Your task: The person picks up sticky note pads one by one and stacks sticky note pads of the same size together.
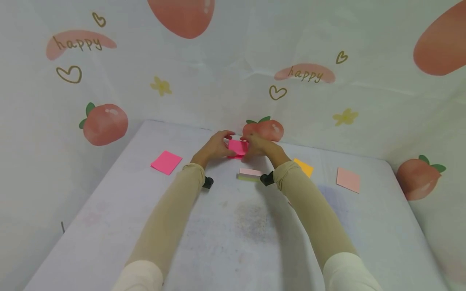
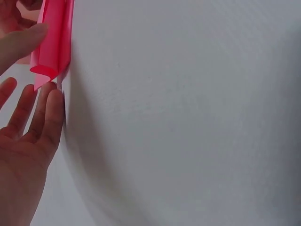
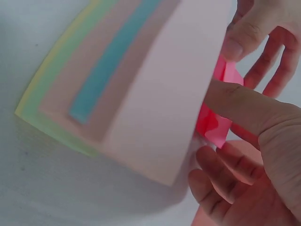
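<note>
In the head view a bright pink sticky note (image 1: 238,147), folded and curling, is between both hands near the table's back edge. My left hand (image 1: 216,146) grips its left side. In the left wrist view the left thumb (image 2: 26,44) presses on the rolled paper (image 2: 51,42), with fingertips under its lower end. My right hand (image 1: 257,146) holds the right side. Its thumb (image 3: 240,106) lies across the pink paper in the right wrist view, fingers below. A pad of pale pink, blue, green and yellow sticky notes (image 1: 249,173) lies just in front of the hands.
Another pink note (image 1: 166,162) lies to the left on the white table (image 1: 225,242). An orange note (image 1: 303,167), partly behind the right forearm, and a pale pink note (image 1: 348,180) lie to the right. A printed cloth wall (image 1: 218,72) rises behind the table.
</note>
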Available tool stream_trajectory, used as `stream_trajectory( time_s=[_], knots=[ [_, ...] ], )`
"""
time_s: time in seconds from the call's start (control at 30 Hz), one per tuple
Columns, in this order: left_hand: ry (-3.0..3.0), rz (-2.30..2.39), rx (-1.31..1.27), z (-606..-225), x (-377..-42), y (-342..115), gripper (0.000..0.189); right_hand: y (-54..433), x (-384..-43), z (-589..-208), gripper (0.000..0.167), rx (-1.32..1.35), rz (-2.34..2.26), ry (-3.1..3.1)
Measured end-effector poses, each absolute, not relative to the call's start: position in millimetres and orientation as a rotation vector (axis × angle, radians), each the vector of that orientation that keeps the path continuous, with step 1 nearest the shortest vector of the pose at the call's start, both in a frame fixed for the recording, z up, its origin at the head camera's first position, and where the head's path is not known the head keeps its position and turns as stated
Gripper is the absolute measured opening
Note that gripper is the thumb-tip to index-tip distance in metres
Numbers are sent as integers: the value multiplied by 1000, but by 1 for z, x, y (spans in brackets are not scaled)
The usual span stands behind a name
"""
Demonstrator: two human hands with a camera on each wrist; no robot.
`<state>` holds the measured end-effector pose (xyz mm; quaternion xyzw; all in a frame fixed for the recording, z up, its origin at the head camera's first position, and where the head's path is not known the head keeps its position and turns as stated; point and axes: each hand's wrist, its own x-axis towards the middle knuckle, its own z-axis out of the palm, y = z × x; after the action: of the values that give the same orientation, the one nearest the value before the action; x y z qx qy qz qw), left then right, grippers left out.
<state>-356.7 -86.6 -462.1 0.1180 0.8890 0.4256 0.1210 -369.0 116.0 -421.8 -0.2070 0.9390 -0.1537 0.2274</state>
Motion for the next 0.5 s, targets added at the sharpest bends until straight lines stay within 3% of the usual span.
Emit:
stream_trajectory(
  time_s=[0.5],
  knots=[
    [2399,1562,300,-453,-351,-79,71,122,-363,-418,87,-517,-400,2567]
  ],
)
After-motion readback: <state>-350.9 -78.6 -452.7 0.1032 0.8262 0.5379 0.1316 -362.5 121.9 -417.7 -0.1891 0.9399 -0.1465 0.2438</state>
